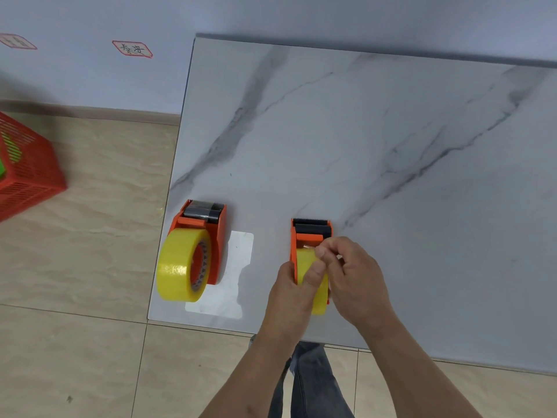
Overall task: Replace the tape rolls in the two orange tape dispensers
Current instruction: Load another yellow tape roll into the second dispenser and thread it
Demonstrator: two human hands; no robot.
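Orange dispenser (304, 233) near the marble table's (376, 131) front edge, both hands on its yellow roll (316, 285).
Left hand (294, 292) wraps the roll with thumb on top; right hand (351, 274) pinches at the roll's top. A second dispenser (211, 236) with its own roll (177, 263) stands apart at the left corner.
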